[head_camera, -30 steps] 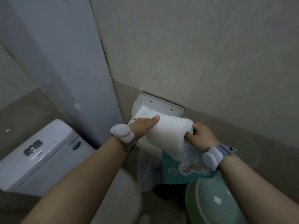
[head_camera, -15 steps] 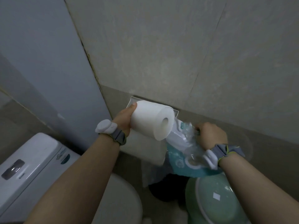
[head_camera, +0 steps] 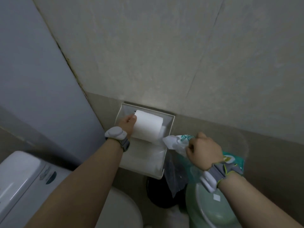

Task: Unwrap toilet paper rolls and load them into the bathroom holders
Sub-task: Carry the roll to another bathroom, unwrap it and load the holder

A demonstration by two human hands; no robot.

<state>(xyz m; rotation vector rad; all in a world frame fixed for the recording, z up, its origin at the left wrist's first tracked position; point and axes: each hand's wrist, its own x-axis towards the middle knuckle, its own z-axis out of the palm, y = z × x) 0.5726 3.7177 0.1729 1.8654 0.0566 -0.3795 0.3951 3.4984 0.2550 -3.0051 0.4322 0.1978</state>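
Observation:
A white toilet paper roll (head_camera: 147, 126) lies sideways inside the open white wall holder (head_camera: 170, 127), whose lid (head_camera: 144, 163) hangs down below it. My left hand (head_camera: 127, 125) grips the roll's left end, thumb on top. To the right of the holder, my right hand (head_camera: 203, 153) is closed on the crumpled plastic wrapper (head_camera: 176, 140), white and teal with print. The wrapper's clear tail hangs down under that hand. The holder's spindle is hidden by the roll.
A white toilet cistern (head_camera: 21, 178) with a flush button sits at lower left, the toilet lid (head_camera: 121, 211) below centre. A pale green lidded bin (head_camera: 212, 209) stands at lower right, a dark bin (head_camera: 158, 193) beside it. Tiled wall fills the upper view.
My left hand has carried the roll from in front of the holder down into it. The right hand has pulled the wrapper clear to the right.

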